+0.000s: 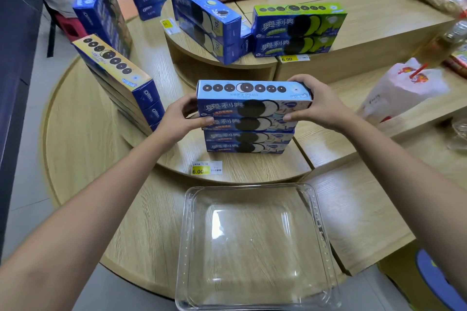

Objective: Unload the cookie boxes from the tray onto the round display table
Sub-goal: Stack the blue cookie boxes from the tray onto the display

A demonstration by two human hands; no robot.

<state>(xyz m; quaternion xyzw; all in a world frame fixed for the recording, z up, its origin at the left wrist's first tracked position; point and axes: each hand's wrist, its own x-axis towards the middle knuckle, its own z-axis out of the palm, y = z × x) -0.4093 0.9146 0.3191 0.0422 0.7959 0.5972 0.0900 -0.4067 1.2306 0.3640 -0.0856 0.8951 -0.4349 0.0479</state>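
Note:
A light-blue cookie box [252,94] tops a stack of like boxes [249,137] on the middle tier of the round wooden display table [83,139]. My left hand [180,117] grips the top box's left end and my right hand [316,103] grips its right end. The clear plastic tray [252,247] lies on the lowest tier right in front of me, with nothing inside it.
A leaning stack of yellow-topped boxes [121,83] stands at left, dark-blue boxes [209,23] and green boxes [298,29] on the upper tier. Price tags [206,168] sit on tier edges. A white bag [401,89] rests on the right shelf. A person stands far left behind.

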